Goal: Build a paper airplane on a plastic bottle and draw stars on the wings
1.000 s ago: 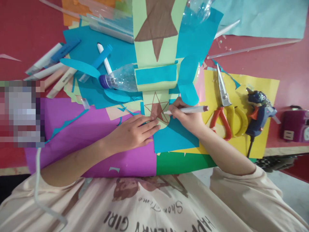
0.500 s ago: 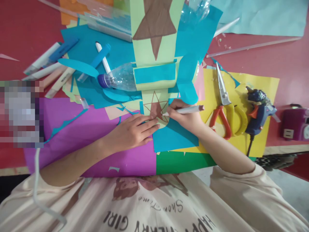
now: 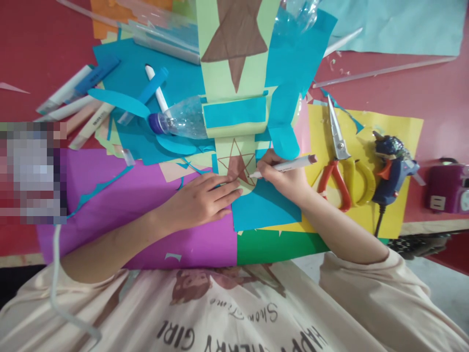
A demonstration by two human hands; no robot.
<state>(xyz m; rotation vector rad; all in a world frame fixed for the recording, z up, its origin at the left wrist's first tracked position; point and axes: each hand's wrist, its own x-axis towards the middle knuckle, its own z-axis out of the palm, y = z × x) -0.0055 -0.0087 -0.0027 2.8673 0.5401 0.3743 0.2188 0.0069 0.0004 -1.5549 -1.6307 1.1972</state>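
My right hand [image 3: 282,176] pinches a white marker [image 3: 289,165] with a brown end, its tip at the lower right point of an outlined star [image 3: 236,164]. Brown colour fills the middle of that star. The star is drawn on a pale green paper strip [image 3: 222,146]. My left hand [image 3: 210,195] lies flat, fingers stretched, over the strip's lower left edge. Just beyond is a clear plastic bottle [image 3: 186,117] with a purple cap, wrapped in green and blue paper with blue wing-like pieces. A larger brown star [image 3: 236,34] fills the strip's far part.
Scissors [image 3: 340,151] with red and yellow handles and a blue glue gun [image 3: 392,171] lie on yellow paper [image 3: 406,142] at right. Several markers [image 3: 78,83] lie at left. Purple paper [image 3: 146,190] is under my left forearm. A white cable [image 3: 56,288] hangs at lower left.
The marker's tip has shifted slightly right and down within the star, and its brown end has moved right and up. My left hand stays in place.
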